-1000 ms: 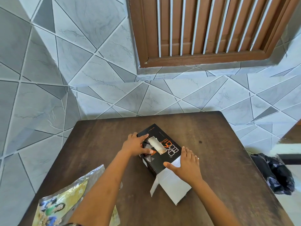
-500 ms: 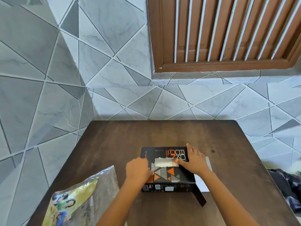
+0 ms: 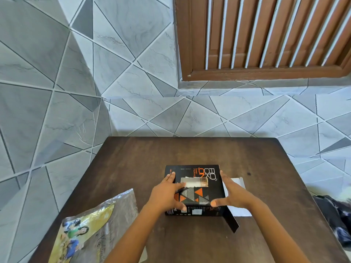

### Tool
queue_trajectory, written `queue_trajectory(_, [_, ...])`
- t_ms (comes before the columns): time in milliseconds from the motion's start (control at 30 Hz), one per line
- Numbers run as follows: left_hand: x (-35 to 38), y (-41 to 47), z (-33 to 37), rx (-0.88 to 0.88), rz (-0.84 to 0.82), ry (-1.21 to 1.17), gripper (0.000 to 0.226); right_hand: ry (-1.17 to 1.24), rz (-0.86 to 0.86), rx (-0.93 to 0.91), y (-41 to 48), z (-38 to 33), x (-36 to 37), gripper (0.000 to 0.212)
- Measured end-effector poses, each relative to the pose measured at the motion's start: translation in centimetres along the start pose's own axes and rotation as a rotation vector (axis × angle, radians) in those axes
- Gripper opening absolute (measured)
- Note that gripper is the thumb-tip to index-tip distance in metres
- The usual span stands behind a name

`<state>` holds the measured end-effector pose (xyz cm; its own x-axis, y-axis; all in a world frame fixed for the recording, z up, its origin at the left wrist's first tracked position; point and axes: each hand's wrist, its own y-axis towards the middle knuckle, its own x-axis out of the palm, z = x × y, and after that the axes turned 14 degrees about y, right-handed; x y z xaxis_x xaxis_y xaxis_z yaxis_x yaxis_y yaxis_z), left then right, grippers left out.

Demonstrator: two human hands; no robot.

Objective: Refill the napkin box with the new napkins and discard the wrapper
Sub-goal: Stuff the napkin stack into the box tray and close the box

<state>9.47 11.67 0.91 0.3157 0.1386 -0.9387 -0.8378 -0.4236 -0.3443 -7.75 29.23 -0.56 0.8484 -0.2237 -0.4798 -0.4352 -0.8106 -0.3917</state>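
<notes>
Napkin box (image 3: 199,194): black, orange and grey triangles on the lid; lies flat on the dark wooden counter (image 3: 190,152), about mid-width, nearer the front edge than the wall; long side facing the person. White napkin (image 3: 191,182) shows in the slot on top.

Right end of box open; white flap (image 3: 241,212) lies flat on the counter beside that end; black flap (image 3: 230,222) juts out from the near right corner toward the person.

Left hand (image 3: 164,195): rests over the left part of the lid; fingers (image 3: 170,178) spread and nearly straight, tips at the far left edge; thumb on the near edge; presses, no curl round the box. Right hand (image 3: 232,194): at the open right end, above the white flap; fingers straight and pointing away; thumb tip touches the near right corner of the lid; nothing held.

Wrapper (image 3: 89,230): clear plastic with yellow print, crumpled; on the near left corner of the counter, well apart from the box, partly past the frame edge.

Black bag (image 3: 334,217) on the floor to the right; grey tiled wall (image 3: 76,92) behind; brown slatted window (image 3: 266,35) above.
</notes>
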Motion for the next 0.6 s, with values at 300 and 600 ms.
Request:
queue_trajectory(300, [0.8, 1.0, -1.1, 0.038, 0.043, -0.062, 0.084, -0.224, -0.008, 0.007, -0.5, 0.4, -0.3, 0.127])
queue_trajectory(600, [0.4, 0.9, -1.3, 0.051, 0.035, -0.044, 0.083, -0.529, 0.093, -0.136, -0.3, 1.7, -0.7, 0.114])
